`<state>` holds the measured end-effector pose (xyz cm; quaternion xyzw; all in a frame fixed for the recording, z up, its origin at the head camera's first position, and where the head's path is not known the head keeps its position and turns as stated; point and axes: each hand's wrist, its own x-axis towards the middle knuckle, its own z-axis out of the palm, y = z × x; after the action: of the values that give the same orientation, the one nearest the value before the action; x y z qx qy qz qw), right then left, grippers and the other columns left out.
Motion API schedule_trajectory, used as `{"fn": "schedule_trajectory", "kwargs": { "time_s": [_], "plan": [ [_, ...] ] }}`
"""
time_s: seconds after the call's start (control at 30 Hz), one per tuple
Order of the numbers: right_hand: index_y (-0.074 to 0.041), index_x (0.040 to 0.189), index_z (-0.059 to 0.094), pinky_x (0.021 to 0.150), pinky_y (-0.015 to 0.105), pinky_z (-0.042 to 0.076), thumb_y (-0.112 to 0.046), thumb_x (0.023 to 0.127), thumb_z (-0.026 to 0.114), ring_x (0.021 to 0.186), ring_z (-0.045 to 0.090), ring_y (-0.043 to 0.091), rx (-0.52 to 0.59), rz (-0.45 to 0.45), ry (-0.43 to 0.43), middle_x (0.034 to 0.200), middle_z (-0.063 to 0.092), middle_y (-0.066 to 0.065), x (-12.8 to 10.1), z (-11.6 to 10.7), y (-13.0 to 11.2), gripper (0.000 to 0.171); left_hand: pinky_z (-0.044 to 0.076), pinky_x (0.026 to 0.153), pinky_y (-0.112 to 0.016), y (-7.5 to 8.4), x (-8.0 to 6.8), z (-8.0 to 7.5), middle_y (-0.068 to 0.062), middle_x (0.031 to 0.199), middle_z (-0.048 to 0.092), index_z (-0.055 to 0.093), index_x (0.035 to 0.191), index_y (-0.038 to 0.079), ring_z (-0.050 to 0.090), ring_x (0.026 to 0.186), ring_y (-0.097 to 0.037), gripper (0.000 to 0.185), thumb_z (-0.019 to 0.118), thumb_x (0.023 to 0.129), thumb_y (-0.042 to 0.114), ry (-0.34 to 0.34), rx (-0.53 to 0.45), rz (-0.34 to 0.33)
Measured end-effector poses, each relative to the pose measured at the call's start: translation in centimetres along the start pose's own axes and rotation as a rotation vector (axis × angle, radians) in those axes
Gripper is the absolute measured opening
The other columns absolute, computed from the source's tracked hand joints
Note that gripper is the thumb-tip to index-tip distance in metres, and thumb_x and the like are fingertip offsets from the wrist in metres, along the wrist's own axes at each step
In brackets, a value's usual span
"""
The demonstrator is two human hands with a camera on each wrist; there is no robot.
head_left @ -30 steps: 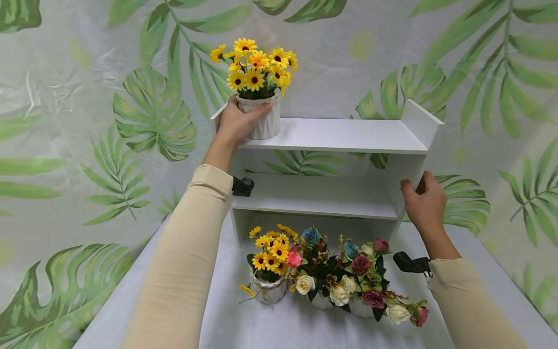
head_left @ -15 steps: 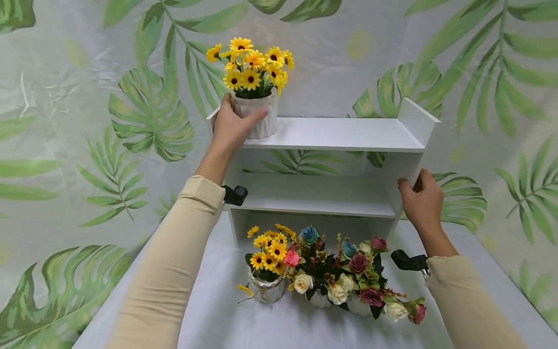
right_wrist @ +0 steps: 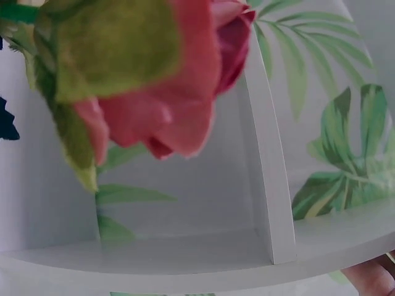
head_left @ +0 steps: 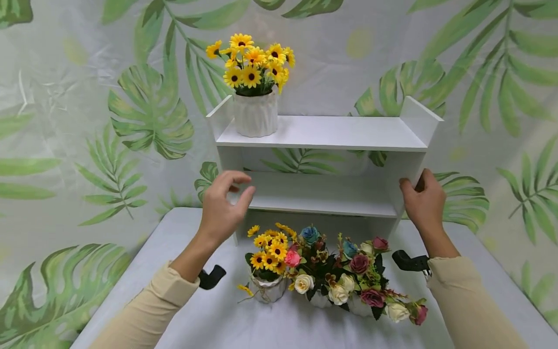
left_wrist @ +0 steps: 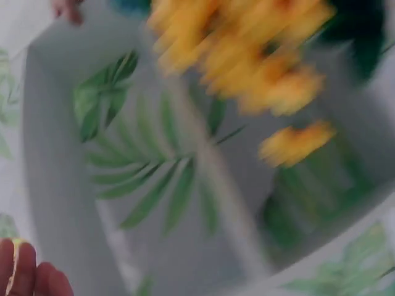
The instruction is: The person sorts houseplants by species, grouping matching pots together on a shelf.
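On the top board of a white shelf unit, at its left end, stands a white ribbed pot of yellow sunflowers, upright. My left hand is in the air in front of the unit's left side, below that pot, fingers bent loosely and holding nothing. In the left wrist view, blurred fingertips show at the lower left corner. My right hand grips the unit's right side panel, thumb at the front edge and fingers behind. Part of it also shows in the right wrist view as fingers.
Before the unit on the white table stand a second pot of sunflowers and pots of artificial roses, close together. The middle board lies behind and above them. A leaf-patterned cloth hangs at the back.
My left hand has let go of the sunflower pot on the top board and moved down and slightly left. The pot stays there; my right hand keeps its grip on the panel.
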<state>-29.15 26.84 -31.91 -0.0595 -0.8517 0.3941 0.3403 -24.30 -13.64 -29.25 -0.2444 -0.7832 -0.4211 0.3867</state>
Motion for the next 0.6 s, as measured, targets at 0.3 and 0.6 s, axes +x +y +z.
{"fn": "schedule_trajectory", "kwargs": {
  "time_s": [0.3,0.6],
  "plan": [
    [0.0,0.113,0.061,0.059,0.009,0.035,-0.028,0.095,0.054,0.067,0.041,-0.015,-0.008,-0.009,0.012,0.096,0.066,0.018,0.1,-0.4,0.1,0.034,0.056,0.073,-0.029,-3.5,-8.4,-0.8,0.002,0.093,0.07,0.069,0.098,0.013,0.064,0.084,-0.01,0.008,0.069,0.092,0.008,-0.274,0.061,-0.258],
    [0.001,0.11,0.062,0.058,0.009,0.034,-0.027,0.095,0.054,0.066,0.04,-0.015,-0.002,-0.022,0.007,0.096,0.067,0.02,0.0,-0.3,-0.1,0.033,0.052,0.072,-0.025,-7.1,-12.8,-0.7,-0.006,0.102,0.071,0.068,0.108,0.004,0.063,0.09,-0.014,0.018,0.066,0.092,0.011,-0.622,-0.039,-0.695]
  ]
}}
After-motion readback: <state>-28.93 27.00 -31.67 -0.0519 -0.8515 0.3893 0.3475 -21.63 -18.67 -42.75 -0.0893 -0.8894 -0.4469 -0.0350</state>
